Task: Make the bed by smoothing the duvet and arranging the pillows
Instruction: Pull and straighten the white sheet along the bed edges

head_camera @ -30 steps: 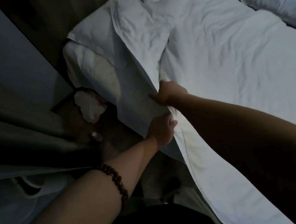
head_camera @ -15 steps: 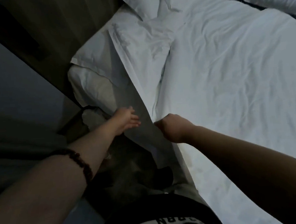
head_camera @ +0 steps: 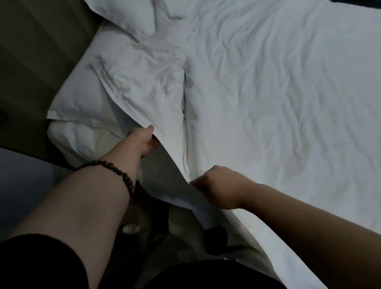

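Both hands are on the same side edge of the duvet [head_camera: 283, 92], where it drops off the bed toward us. Left hand [head_camera: 143, 139] is up near the head end, thumb on top, fingers tucked under the cloth, pinching the edge. Right hand [head_camera: 215, 187] sits lower on that edge, knuckles up, fingers curled round a bunch of it; the fingertips themselves are hidden. Two grips apart on one hem let us tension the stretch between them, and that stretch runs fairly straight from hand to hand. We read this as a pull-and-square step, outward and toward the head, not a pat-down.

Duvet state: white, covers most of the bed, main field flat-ish but full of shallow creases. Worst part is the head-end corner by the left hand: a rumpled flap with a deep fold line running down beside it. That flap lies over the near pillow [head_camera: 80, 95], which sits flat on what looks like the mattress [head_camera: 71, 136] corner. Far pillow [head_camera: 121, 11] is at the head, skewed, one corner pointing down at the crumple. Pillows aren't arranged yet, so we call the task early-to-mid.

Beaded bracelet [head_camera: 117, 172] on the left wrist, clear of the cloth. Light is dim, so fine wrinkles are hard to judge.
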Motion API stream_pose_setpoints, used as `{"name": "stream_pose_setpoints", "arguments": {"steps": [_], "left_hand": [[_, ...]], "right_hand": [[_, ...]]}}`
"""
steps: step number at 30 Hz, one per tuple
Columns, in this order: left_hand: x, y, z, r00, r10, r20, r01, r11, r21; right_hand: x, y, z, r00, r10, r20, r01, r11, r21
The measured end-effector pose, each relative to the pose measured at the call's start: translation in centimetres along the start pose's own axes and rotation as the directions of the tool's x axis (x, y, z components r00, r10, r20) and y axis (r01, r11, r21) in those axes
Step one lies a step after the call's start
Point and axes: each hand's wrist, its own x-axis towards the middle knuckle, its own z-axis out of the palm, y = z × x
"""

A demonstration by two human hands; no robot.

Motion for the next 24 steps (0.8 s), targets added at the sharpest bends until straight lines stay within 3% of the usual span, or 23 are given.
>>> {"name": "stream_pose_setpoints", "arguments": {"steps": [3,5,7,8,11,14,17,21,24], "left_hand": [[1.1,0.5,-0.5,0.997,0.064,0.05,-0.069,0.991,0.114],[0.8,0.4,-1.4,0.982,0.146,0.12,-0.17,0.958,0.232],[0.1,0.0,-3.3,0.945,0.273,0.179,-0.323,0.864,0.386],[-0.2,-0.5,-4.5,0.918,0.332,0.217,-0.395,0.809,0.435],[-1.2,-1.2,-8.3,0.853,0.438,0.285,-0.521,0.674,0.523],[-1.5,-1.0,-11.0,0.79,0.523,0.32,-0.607,0.6,0.521],[-1.7,-0.9,-12.5,0.734,0.575,0.361,-0.666,0.508,0.546],[-2.3,-1.5,-13.5,0.609,0.669,0.427,-0.773,0.379,0.509],[-2.6,-1.5,-14.4,0.625,0.655,0.425,-0.765,0.408,0.498]], "right_hand": [[1.0,-0.5,-0.9,0.995,0.081,0.059,-0.082,0.997,0.008],[2.4,-1.3,-2.0,0.968,0.168,0.188,-0.167,0.986,-0.018],[4.9,-2.7,-3.5,0.92,0.234,0.316,-0.219,0.972,-0.084],[6.5,-3.3,-4.2,0.913,0.264,0.311,-0.249,0.965,-0.087],[12.5,-5.1,-6.7,0.932,0.359,0.036,-0.36,0.932,0.027],[19.3,-7.0,-8.4,0.878,0.444,-0.177,-0.423,0.894,0.145],[25.6,-9.8,-9.1,0.873,0.458,-0.167,-0.444,0.888,0.117],[29.7,-12.0,-8.3,0.825,0.55,-0.13,-0.552,0.833,0.018],[30.0,-12.0,-7.9,0.814,0.571,-0.11,-0.581,0.805,-0.122]]}}
